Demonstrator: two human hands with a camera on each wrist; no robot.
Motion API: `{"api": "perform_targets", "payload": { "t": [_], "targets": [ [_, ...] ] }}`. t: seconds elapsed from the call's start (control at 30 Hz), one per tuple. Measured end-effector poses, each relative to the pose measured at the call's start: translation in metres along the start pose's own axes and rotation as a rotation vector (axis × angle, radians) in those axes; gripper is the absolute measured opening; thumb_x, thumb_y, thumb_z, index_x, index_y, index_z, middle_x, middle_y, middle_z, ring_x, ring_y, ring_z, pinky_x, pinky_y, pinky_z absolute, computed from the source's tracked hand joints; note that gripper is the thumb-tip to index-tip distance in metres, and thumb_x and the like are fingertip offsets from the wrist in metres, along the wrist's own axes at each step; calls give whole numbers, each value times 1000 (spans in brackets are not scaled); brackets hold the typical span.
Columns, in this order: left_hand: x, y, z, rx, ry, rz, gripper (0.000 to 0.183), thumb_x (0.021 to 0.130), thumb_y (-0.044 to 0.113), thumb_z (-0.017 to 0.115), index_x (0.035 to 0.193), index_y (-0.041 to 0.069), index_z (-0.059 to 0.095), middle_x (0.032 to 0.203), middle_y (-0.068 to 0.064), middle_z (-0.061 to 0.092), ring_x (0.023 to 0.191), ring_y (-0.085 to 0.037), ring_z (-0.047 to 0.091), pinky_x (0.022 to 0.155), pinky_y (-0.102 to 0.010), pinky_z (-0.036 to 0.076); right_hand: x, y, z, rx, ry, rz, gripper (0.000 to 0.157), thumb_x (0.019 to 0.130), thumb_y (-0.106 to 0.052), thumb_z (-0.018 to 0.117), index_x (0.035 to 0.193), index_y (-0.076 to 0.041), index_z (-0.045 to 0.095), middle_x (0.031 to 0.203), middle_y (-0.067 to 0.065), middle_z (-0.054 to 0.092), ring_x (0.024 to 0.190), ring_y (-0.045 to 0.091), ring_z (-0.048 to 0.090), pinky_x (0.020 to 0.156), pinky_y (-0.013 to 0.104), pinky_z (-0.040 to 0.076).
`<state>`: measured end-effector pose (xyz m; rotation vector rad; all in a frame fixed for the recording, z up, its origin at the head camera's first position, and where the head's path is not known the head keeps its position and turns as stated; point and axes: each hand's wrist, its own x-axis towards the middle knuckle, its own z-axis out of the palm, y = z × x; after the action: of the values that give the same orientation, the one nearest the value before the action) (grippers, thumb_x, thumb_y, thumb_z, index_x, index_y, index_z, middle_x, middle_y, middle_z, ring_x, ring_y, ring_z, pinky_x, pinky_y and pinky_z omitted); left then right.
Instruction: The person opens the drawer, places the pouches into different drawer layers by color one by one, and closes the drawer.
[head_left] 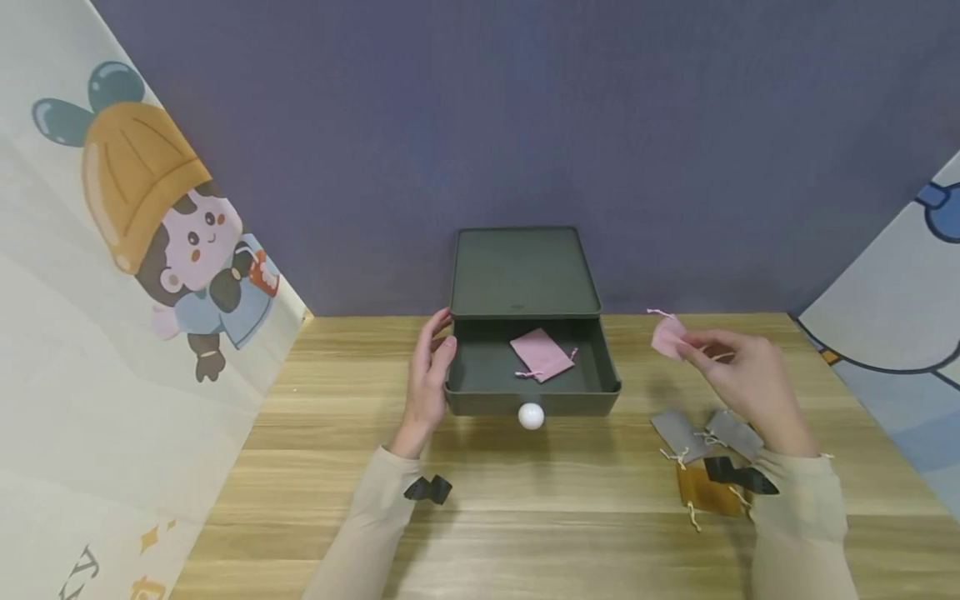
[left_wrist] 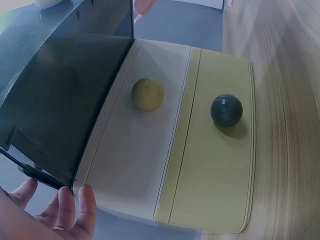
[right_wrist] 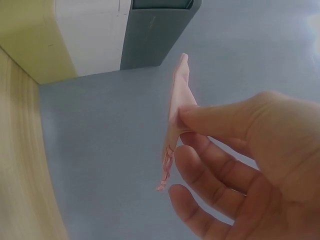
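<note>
"Lay it out for me, going by the drawer unit [head_left: 525,271]."
"From my station I see it on the table [head_left: 525,533], the backdrop [head_left: 525,125] behind. A loose pouch [head_left: 542,354] lies in its pulled-out top drawer [head_left: 480,367]."
"Either side?"
"The left hand [head_left: 429,379] touches its left side. Off its right, I have the raised pouch [head_left: 666,336] in the right hand [head_left: 742,375]; three pouches [head_left: 681,435] lie front-right."
</note>
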<state>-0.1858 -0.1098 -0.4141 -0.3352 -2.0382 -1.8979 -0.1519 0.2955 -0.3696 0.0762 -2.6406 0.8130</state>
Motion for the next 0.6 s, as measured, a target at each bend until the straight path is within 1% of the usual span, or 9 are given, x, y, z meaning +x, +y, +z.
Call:
{"api": "perform_targets", "payload": {
  "t": [0.07,0.13,0.23,0.3,0.37,0.6],
  "targets": [
    [0,0,0,1,-2,2,55,106,25,48,158,6,48,157,-19,53,129,-39,57,110,-45,46,-1,-1,-1,2,2,2,30,98,-31,78,111,-4,81,101,20,82,83,30,77,63,8,46],
    [0,0,0,2,-2,0,55,106,25,48,158,7,48,157,-19,53,130,-41,56,110,-46,46,-1,-3,-2,11,9,4,30,98,-32,79,111,-5,82,101,19,82,80,16,75,63,7,46],
    [-1,-2,0,-3,-1,-2,55,106,25,48,158,7,48,157,-19,53,132,-42,55,112,-47,44,-3,-7,-3,24,21,-3,29,98,-31,79,111,-5,82,101,19,82,76,-5,65,62,7,46],
    [-1,-3,0,-8,0,-3,55,106,25,48,158,7,48,157,-19,52,133,-43,54,113,-48,44,-4,-10,-4,31,32,-14,28,98,-30,79,111,-5,82,101,19,82,74,-14,59,62,6,46],
    [-1,-3,0,-9,3,0,55,106,24,48,158,6,48,157,-20,53,134,-43,54,114,-48,44,-5,-14,-5,38,42,-30,26,97,-27,80,111,-5,82,101,19,82,73,-17,56,63,6,47],
    [0,-2,1,-3,8,1,54,106,24,48,157,6,49,156,-20,54,132,-42,56,112,-45,45,-9,-27,-5,58,81,-82,17,96,-15,79,109,-5,83,101,18,82,72,-18,56,65,3,47]
  ]
}}
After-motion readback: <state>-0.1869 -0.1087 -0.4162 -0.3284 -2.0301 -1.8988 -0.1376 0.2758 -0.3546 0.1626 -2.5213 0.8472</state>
